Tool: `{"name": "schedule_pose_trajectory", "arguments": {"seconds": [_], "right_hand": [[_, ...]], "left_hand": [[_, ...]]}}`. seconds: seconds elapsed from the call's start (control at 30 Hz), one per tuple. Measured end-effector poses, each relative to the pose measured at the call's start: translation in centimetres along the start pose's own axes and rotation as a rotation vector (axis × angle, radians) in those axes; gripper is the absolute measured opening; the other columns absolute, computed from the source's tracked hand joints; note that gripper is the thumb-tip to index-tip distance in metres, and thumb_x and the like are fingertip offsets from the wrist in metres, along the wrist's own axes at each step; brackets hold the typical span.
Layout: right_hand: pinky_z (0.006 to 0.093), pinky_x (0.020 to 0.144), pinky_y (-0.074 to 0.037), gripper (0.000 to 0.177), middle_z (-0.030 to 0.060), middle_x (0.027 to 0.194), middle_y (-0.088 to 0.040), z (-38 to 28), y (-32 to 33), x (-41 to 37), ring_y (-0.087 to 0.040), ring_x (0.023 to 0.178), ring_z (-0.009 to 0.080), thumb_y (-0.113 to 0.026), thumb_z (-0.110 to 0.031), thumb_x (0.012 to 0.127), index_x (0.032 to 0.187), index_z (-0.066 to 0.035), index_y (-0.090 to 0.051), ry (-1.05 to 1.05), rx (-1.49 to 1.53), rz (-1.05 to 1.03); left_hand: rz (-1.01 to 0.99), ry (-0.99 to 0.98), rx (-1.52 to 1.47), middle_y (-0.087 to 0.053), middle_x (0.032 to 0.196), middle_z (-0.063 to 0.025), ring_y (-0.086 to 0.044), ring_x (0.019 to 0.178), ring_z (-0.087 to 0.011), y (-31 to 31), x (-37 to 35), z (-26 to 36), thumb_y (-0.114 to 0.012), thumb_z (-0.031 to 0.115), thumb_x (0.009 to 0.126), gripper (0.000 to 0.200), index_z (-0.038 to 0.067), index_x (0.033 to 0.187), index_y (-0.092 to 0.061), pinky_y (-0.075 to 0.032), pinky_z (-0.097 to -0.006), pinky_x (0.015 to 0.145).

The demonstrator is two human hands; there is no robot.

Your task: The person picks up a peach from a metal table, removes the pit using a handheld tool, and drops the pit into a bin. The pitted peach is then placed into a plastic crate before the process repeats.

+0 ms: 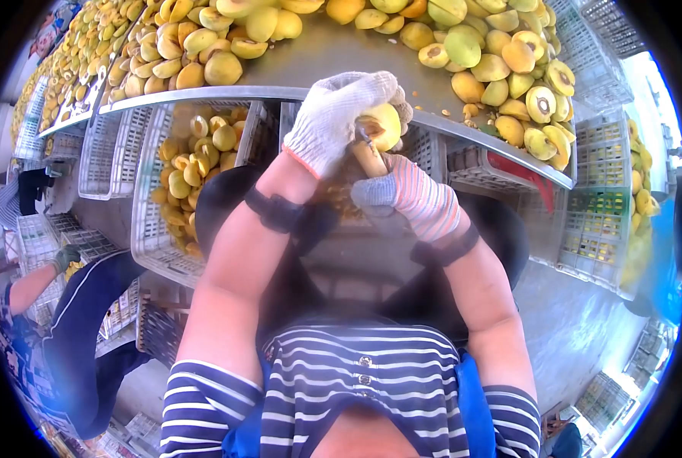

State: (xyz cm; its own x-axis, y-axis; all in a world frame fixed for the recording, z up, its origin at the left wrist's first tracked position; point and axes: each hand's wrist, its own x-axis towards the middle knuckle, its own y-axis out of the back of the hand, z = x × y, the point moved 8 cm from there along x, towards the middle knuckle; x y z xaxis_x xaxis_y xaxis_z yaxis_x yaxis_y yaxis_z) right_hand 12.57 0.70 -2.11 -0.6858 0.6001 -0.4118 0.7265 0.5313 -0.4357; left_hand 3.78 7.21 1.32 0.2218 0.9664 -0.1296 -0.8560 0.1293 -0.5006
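My left hand [339, 114], in a white knitted glove, is closed around a halved yellow peach [383, 126], its cut face partly showing. A short wooden-handled pitting tool [368, 159] is gripped in my right hand [417, 197], which wears a striped glove with grey fingertips. The tool's thin dark metal tip meets the peach at the cut side. Both hands are held together just over the near edge of the metal table [349, 65]. My left fingers hide part of the fruit.
Heaps of peaches [501, 65] lie on the table at both sides. Below its edge, a plastic crate [146, 206] on the left holds peach halves. More crates [597, 221] stand at the right. Another person's leg [89, 320] and gloved hand [67, 258] show at the left.
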Motion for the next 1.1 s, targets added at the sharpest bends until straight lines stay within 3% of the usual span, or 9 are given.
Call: {"name": "schedule_pose_trajectory", "arguments": {"seconds": [0.23, 0.33, 0.37, 0.43, 0.5, 0.8, 0.93, 1.03, 1.1], "right_hand": [[0.0255, 0.055, -0.041, 0.028, -0.0032, 0.07, -0.055, -0.1, 0.1, -1.7, -0.051, 0.06, 0.0087, -0.078, -0.024, 0.075, 0.088, -0.006, -0.062, -0.097, -0.146, -0.095], [0.0353, 0.07, -0.05, 0.037, 0.011, 0.078, -0.066, -2.4, 0.1, -1.5, -0.065, 0.077, 0.026, -0.076, -0.028, 0.078, 0.099, 0.0, -0.064, 0.352, -1.139, 0.016], [0.0407, 0.076, -0.051, 0.04, 0.0203, 0.089, -0.069, -0.2, 3.3, -0.8, -0.067, 0.087, 0.0354, -0.076, -0.032, 0.08, 0.103, 0.0, -0.064, -0.114, -1.198, 0.164], [0.0431, 0.079, -0.051, 0.043, 0.0229, 0.093, -0.069, -0.2, 3.5, -1.4, -0.066, 0.091, 0.0391, -0.076, -0.033, 0.08, 0.104, 0.0, -0.064, -0.106, -1.366, 0.244], [0.0437, 0.08, -0.052, 0.044, 0.0241, 0.092, -0.069, -0.9, 2.0, -1.0, -0.065, 0.091, 0.0405, -0.075, -0.034, 0.08, 0.106, 0.0, -0.064, -0.03, -1.442, 0.217], [0.0476, 0.083, -0.051, 0.043, 0.0285, 0.095, -0.067, -0.9, 2.2, 1.1, -0.064, 0.094, 0.045, -0.068, -0.034, 0.084, 0.109, 0.001, -0.062, 0.059, -1.35, 0.186], [0.0442, 0.078, -0.052, 0.044, 0.025, 0.089, -0.068, -2.7, 2.4, 0.3, -0.066, 0.087, 0.0416, -0.071, -0.032, 0.084, 0.11, 0.001, -0.06, 0.118, -1.024, 0.331], [0.0404, 0.068, -0.053, 0.044, 0.0205, 0.081, -0.067, -2.1, 2.8, 0.6, -0.067, 0.076, 0.0361, -0.073, -0.031, 0.084, 0.109, 0.003, -0.06, 0.14, -0.622, 0.423], [0.0404, 0.067, -0.053, 0.04, 0.0177, 0.083, -0.065, -4.0, 1.0, 0.2, -0.065, 0.075, 0.0324, -0.073, -0.029, 0.086, 0.111, 0.0, -0.061, 0.516, -0.86, 0.395]], "left_hand": [[0.115, 0.025, -0.435, -0.067, 0.09, -0.0198, -0.068, 0.079, -0.032, 2.2, -1.0, 0.3, -0.062, 0.032, 0.096, 0.031, 0.001, 0.098, -0.063, -0.059, -0.0454, 0.065], [0.099, -0.136, -0.409, -0.068, 0.09, -0.0158, -0.07, 0.085, -0.0346, 5.5, -3.9, 4.7, -0.059, 0.03, 0.098, 0.029, 0.002, 0.098, -0.064, -0.061, -0.0458, 0.063], [0.153, -0.15, -0.282, -0.07, 0.091, -0.0107, -0.07, 0.084, -0.0268, 7.9, -5.7, 6.3, -0.061, 0.031, 0.099, 0.031, 0.001, 0.105, -0.066, -0.061, -0.039, 0.068], [0.697, -0.224, 0.557, -0.072, 0.098, -0.0055, -0.066, 0.085, -0.0095, 14.5, -10.4, 11.0, -0.07, 0.037, 0.091, 0.047, 0.0, 0.12, -0.066, -0.053, -0.0244, 0.076], [0.962, -0.129, 1.261, -0.07, 0.112, -0.0163, -0.066, 0.104, -0.0235, 20.6, -12.4, 13.9, -0.071, 0.051, 0.081, 0.068, 0.003, 0.128, -0.062, -0.049, -0.0339, 0.093], [0.533, 0.516, 2.09, -0.063, 0.128, -0.0192, -0.061, 0.12, -0.031, 16.7, 4.2, 11.3, -0.069, 0.051, 0.076, 0.079, 0.005, 0.137, -0.051, -0.049, -0.0423, 0.1], [0.566, 0.303, 1.74, -0.065, 0.122, -0.0193, -0.064, 0.114, -0.0333, 17.4, 4.6, 12.4, -0.072, 0.04, 0.074, 0.073, 0.002, 0.134, -0.054, -0.051, -0.043, 0.095], [0.229, -0.058, 0.282, -0.063, 0.123, -0.0202, -0.064, 0.112, -0.0307, 16.0, 1.9, 10.7, -0.067, 0.02, 0.082, 0.061, -0.003, 0.136, -0.051, -0.056, -0.0466, 0.09], [-0.022, -0.127, 0.071, -0.063, 0.12, -0.0179, -0.065, 0.109, -0.0319, 10.8, 0.1, 9.9, -0.066, 0.014, 0.088, 0.052, -0.004, 0.135, -0.05, -0.059, -0.0491, 0.086]]}}
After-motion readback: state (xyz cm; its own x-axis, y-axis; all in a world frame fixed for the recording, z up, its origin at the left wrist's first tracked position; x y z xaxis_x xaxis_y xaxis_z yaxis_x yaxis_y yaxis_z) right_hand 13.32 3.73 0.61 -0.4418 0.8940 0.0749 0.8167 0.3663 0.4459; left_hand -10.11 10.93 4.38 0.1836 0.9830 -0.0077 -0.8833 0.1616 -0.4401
